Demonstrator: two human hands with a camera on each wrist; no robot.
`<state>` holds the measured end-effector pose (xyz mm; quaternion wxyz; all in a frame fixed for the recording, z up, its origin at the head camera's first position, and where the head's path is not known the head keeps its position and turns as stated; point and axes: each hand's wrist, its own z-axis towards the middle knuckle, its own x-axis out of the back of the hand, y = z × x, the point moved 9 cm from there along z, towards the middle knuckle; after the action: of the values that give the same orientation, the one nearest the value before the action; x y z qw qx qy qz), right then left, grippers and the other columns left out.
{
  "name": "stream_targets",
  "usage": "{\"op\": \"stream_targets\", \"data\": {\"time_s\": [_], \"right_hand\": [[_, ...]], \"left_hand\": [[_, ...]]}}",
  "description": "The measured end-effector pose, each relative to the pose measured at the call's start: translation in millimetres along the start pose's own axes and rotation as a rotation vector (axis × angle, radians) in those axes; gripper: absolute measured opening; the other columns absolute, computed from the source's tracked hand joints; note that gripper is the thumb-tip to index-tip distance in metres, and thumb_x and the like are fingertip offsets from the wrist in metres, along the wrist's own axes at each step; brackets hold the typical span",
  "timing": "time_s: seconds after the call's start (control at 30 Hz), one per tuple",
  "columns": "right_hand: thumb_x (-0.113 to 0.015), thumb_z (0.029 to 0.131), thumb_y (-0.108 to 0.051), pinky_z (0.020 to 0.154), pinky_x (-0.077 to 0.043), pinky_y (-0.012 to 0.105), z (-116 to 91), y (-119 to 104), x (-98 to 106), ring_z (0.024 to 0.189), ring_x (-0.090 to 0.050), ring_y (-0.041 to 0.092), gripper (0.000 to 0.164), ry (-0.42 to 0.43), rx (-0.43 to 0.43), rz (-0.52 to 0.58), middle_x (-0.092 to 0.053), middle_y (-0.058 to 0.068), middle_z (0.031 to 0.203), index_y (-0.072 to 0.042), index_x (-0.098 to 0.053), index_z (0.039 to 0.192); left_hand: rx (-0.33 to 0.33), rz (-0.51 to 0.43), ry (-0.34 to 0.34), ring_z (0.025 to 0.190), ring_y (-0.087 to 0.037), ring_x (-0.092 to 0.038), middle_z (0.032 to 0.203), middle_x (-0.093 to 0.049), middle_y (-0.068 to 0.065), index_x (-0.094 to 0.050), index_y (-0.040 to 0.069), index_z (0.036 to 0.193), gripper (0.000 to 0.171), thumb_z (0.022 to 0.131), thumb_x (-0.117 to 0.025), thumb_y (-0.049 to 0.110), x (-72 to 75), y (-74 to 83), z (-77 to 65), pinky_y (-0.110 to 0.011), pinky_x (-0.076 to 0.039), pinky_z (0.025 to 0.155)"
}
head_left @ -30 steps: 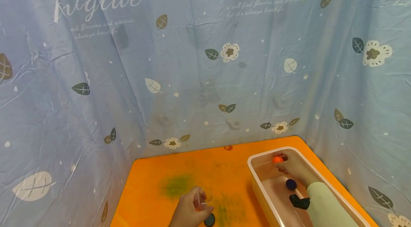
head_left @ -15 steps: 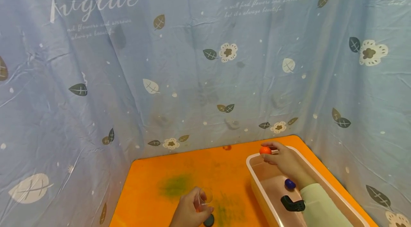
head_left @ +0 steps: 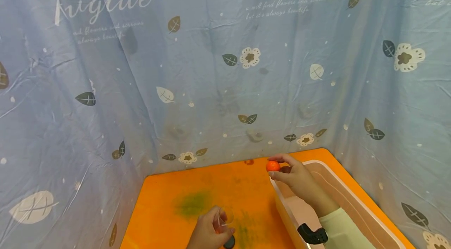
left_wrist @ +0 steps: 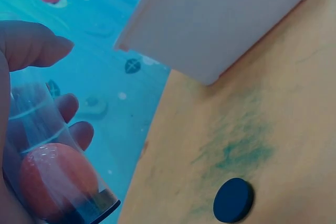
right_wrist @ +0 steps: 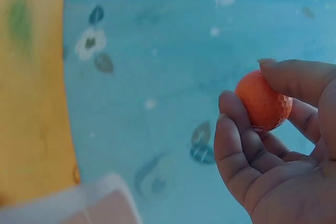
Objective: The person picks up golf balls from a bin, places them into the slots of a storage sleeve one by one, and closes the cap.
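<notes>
My right hand [head_left: 299, 181] pinches an orange golf ball [right_wrist: 262, 100] between thumb and fingertips. In the head view this ball is over the near-left corner of the bin's far end. Low over the table, my left hand [head_left: 207, 230] grips a clear plastic tube [left_wrist: 37, 100]. A second orange golf ball [left_wrist: 55, 182] lies inside the tube, at its dark-rimmed lower end. The tube's upper end is uncovered, beside the left thumb. A round black cap [left_wrist: 233, 200] lies on the table just beyond the left hand, partly hidden by it in the head view.
A pale pink plastic bin [head_left: 286, 206] stands on the right of the orange table [head_left: 165, 198]. My right forearm, with a black wrist strap [head_left: 312, 235], crosses over it. A blue patterned curtain [head_left: 211, 84] hangs round the table's back and sides.
My right hand has lifted the orange golf ball out of the bin and carried it left to the bin's edge. The dark blue ball in the bin is now hidden. The left hand stays put.
</notes>
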<state>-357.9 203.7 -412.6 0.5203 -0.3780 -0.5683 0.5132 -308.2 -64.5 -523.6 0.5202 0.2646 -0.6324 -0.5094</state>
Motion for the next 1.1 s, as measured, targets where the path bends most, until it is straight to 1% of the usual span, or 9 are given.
{"op": "stream_targets", "data": {"time_s": [0.13,0.27,0.4,0.47,0.53,0.63,0.77,0.93,1.1], "right_hand": [[-0.072,0.087,-0.030,0.081,-0.048,0.041,-7,-17,-18,0.099,-0.059,0.031,0.040,-0.055,0.060,0.019,-0.057,0.010,0.119,-0.021,-0.057,0.123],[-0.069,0.090,-0.027,0.081,-0.049,0.041,-14,-28,-39,0.100,-0.058,0.033,0.040,-0.135,0.098,0.062,-0.057,0.013,0.118,-0.016,-0.055,0.125],[-0.069,0.090,-0.025,0.081,-0.050,0.039,-20,-34,-57,0.097,-0.060,0.032,0.040,-0.180,0.129,0.067,-0.059,0.013,0.114,-0.014,-0.055,0.125],[-0.068,0.091,-0.022,0.082,-0.050,0.039,-23,-36,-66,0.095,-0.060,0.032,0.039,-0.204,0.145,0.083,-0.060,0.014,0.112,-0.013,-0.054,0.126],[-0.068,0.091,-0.019,0.082,-0.049,0.039,-25,-36,-75,0.095,-0.060,0.032,0.039,-0.230,0.153,0.113,-0.060,0.015,0.112,-0.010,-0.053,0.126],[-0.067,0.091,-0.016,0.083,-0.049,0.039,-28,-35,-87,0.095,-0.060,0.032,0.039,-0.260,0.166,0.137,-0.060,0.016,0.111,-0.007,-0.053,0.126],[-0.068,0.091,-0.017,0.079,-0.050,0.036,-31,-31,-103,0.091,-0.062,0.028,0.037,-0.290,0.179,0.131,-0.061,0.014,0.110,-0.008,-0.055,0.124],[-0.067,0.091,-0.014,0.074,-0.051,0.032,-37,-26,-123,0.083,-0.061,0.022,0.034,-0.348,0.203,0.157,-0.061,0.015,0.106,-0.010,-0.056,0.123],[-0.068,0.091,-0.015,0.070,-0.051,0.029,-41,-21,-135,0.079,-0.059,0.018,0.033,-0.364,0.214,0.140,-0.061,0.012,0.104,-0.012,-0.057,0.122]], "left_hand": [[-0.017,-0.006,-0.005,0.070,-0.016,-0.064,0.070,-0.057,-0.002,-0.058,0.013,0.094,0.034,0.081,-0.076,0.040,-1.6,1.8,0.3,-0.032,-0.051,0.060],[-0.037,0.004,0.003,0.064,-0.016,-0.063,0.067,-0.056,-0.001,-0.057,0.018,0.092,0.030,0.081,-0.076,0.039,-1.3,4.9,1.3,-0.032,-0.051,0.057],[-0.054,0.032,0.013,0.061,-0.016,-0.060,0.067,-0.055,0.000,-0.057,0.018,0.092,0.031,0.081,-0.076,0.040,-1.5,6.6,2.0,-0.032,-0.051,0.056],[-0.030,0.032,0.011,0.058,-0.016,-0.059,0.066,-0.054,0.001,-0.057,0.018,0.091,0.032,0.080,-0.076,0.042,-2.6,4.9,1.4,-0.032,-0.050,0.054],[-0.013,0.034,0.007,0.057,-0.016,-0.058,0.066,-0.055,0.001,-0.057,0.018,0.091,0.032,0.080,-0.076,0.041,-4.1,3.7,0.8,-0.031,-0.050,0.054],[-0.017,0.044,0.010,0.058,-0.014,-0.060,0.065,-0.055,0.002,-0.057,0.018,0.090,0.029,0.081,-0.077,0.037,-5.1,5.0,0.0,-0.030,-0.050,0.054],[-0.047,0.071,0.030,0.060,-0.013,-0.060,0.067,-0.056,0.003,-0.056,0.019,0.090,0.028,0.079,-0.078,0.033,-4.7,9.4,-0.6,-0.029,-0.050,0.055],[-0.020,0.038,0.040,0.054,-0.013,-0.055,0.067,-0.054,0.003,-0.056,0.022,0.088,0.026,0.078,-0.079,0.029,-5.3,6.6,-1.3,-0.029,-0.050,0.053],[-0.055,0.044,0.044,0.054,-0.012,-0.055,0.067,-0.056,0.004,-0.055,0.021,0.088,0.027,0.080,-0.078,0.031,-5.3,6.0,-0.6,-0.029,-0.049,0.052]]}}
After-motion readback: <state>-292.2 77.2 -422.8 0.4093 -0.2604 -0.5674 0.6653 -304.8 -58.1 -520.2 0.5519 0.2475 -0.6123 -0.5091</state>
